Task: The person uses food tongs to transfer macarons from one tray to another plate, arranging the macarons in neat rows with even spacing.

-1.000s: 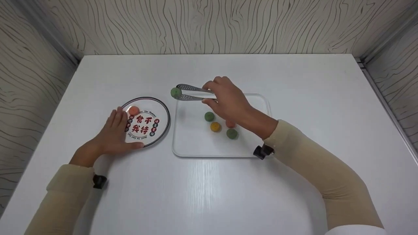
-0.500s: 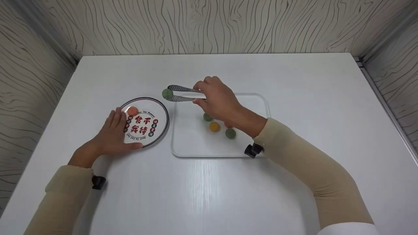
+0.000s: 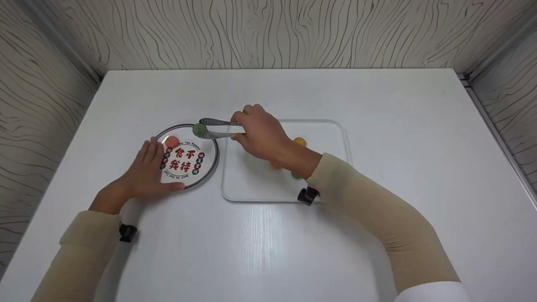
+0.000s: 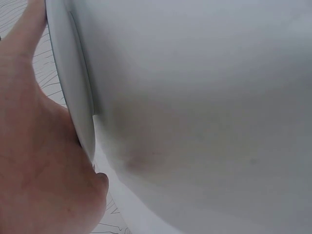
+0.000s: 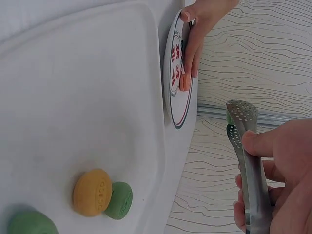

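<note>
My right hand (image 3: 262,132) grips a pair of perforated metal tongs (image 5: 251,170). Between the tong tips sits a small round green cake (image 3: 199,130), held above the right rim of the plate. My left hand (image 3: 144,172) rests on the left side of the round white plate (image 3: 209,167), its fingers straight over the rim and its thumb along the near edge. On that plate, close to the left fingertips, lies an orange round cake (image 3: 172,141). Red characters mark the plate's middle. The left wrist view shows the hand against the plate's edge (image 4: 73,78).
A white rectangular tray (image 3: 243,188) lies right of the plate. It bears several round cakes, among them a yellow cake (image 5: 92,192) and a green cake (image 5: 119,201); the right forearm covers part of them. Wood-grain panels (image 3: 268,33) border the white table (image 3: 268,251).
My right hand has moved left with the tongs and the green cake, from above the tray's left edge to over the plate's right rim. My left hand has kept its place on the plate.
</note>
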The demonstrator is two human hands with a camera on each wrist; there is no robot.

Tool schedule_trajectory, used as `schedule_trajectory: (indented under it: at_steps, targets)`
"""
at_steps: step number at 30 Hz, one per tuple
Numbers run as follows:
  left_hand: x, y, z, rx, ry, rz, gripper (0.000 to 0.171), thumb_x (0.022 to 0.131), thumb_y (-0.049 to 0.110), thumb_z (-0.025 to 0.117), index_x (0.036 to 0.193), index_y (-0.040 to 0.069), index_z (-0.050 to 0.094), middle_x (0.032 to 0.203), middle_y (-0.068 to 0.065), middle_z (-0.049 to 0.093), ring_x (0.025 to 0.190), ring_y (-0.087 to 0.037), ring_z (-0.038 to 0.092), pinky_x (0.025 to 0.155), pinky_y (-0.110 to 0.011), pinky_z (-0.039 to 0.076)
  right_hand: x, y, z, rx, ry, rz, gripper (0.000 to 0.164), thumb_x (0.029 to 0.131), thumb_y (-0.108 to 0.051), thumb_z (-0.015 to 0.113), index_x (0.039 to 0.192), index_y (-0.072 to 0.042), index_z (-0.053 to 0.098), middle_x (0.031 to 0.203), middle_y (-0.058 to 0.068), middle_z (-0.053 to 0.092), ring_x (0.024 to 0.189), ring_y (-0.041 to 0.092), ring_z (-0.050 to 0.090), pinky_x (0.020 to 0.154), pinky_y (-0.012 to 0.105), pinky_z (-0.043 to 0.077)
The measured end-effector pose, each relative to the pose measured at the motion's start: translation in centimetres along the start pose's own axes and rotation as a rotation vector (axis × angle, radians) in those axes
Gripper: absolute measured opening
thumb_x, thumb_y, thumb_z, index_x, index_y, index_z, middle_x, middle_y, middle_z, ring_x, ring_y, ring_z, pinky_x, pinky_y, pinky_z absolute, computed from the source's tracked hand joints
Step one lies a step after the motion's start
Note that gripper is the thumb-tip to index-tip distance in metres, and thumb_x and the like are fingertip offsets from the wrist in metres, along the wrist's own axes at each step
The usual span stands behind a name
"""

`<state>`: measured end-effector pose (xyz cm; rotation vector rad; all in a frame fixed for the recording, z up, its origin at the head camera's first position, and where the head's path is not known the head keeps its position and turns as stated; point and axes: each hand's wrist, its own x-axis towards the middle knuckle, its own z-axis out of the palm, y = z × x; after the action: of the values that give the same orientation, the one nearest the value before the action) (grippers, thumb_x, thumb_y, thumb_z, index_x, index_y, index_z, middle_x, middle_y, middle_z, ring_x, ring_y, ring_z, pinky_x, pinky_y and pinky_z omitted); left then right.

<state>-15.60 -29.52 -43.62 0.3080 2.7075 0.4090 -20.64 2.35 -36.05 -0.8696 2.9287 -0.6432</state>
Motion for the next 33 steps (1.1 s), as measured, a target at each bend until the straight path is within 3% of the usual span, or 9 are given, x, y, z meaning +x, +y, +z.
schedule_trajectory:
  at_steps: [18,33]
  targets:
    - [-0.2,0.2,-0.2,0.016,0.005,0.027,0.132,0.084,0.071,0.065,0.153,-0.018,-0.003,0.161,-0.036,-0.017,0.15,-0.051,-0.017,0.121,-0.063,0.001,1.9,-1.5,2.4,-0.011,-0.043,0.019,0.03,0.098,-0.023,0.071,0.125,-0.011,0.068,0.11,0.006,0.064,0.102,0.02,0.055,0.083,0.032,0.05]
    - [0.0,-0.3,0.2,0.007,0.016,0.019,0.134,0.083,0.071,0.067,0.154,-0.017,-0.005,0.162,-0.034,-0.018,0.15,-0.049,-0.019,0.12,-0.064,0.002,2.7,-2.5,3.8,-0.085,-0.08,0.031,0.033,0.099,-0.025,0.069,0.129,-0.01,0.067,0.115,0.007,0.065,0.107,0.019,0.056,0.088,0.033,0.051]
